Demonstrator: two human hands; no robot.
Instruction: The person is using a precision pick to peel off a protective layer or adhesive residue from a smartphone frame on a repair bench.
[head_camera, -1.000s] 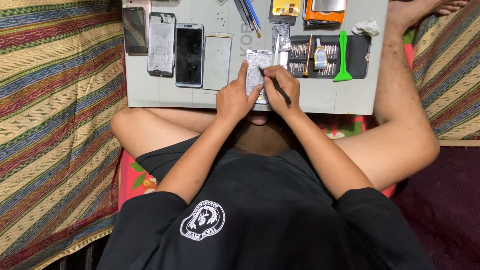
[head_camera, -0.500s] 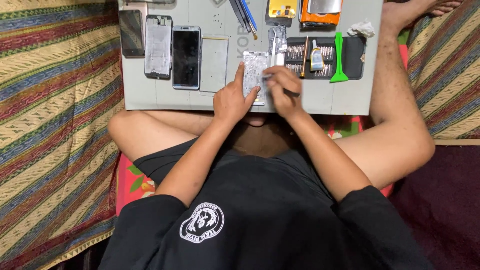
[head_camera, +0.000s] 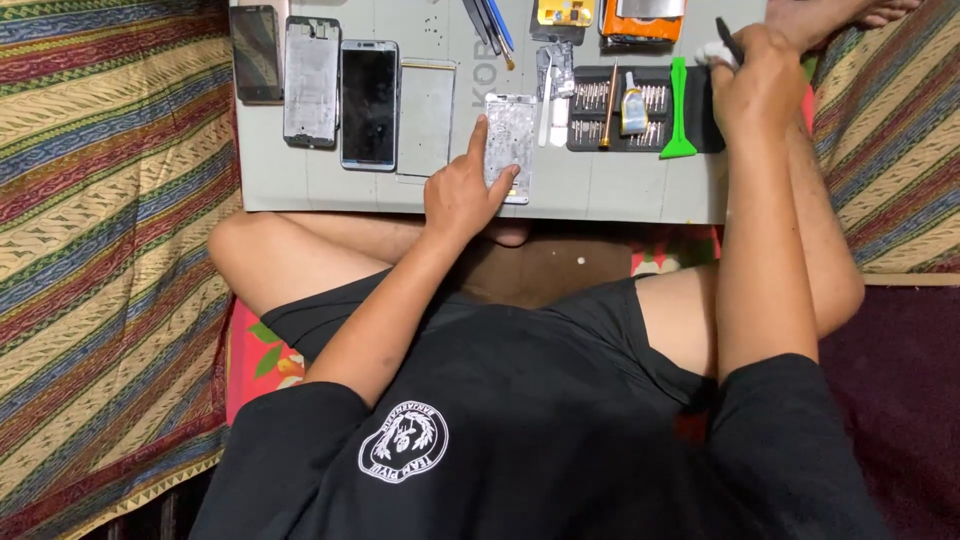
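My left hand (head_camera: 462, 192) rests on the near edge of a grey work mat (head_camera: 300, 180), its fingers holding down an opened silver phone frame (head_camera: 512, 135). Far to the right, my right hand (head_camera: 757, 78) is closed around a thin dark tool (head_camera: 728, 38), beside a white wad (head_camera: 712, 53) at the mat's right end. A black tray of screwdriver bits (head_camera: 600, 110) lies between the two hands, with a green plastic pry tool (head_camera: 679, 110) along its right side.
On the mat's left lie a dark phone (head_camera: 257, 52), a bare silver phone frame (head_camera: 311, 82), a black-screened phone (head_camera: 369, 103) and a grey back panel (head_camera: 427, 118). An orange box (head_camera: 640, 20) and pens (head_camera: 490, 22) sit at the far edge. Striped fabric (head_camera: 100, 250) surrounds the mat.
My right hand has left the silver phone frame and swung out to the mat's right end, still gripping the thin tool. My left hand stays on the frame.
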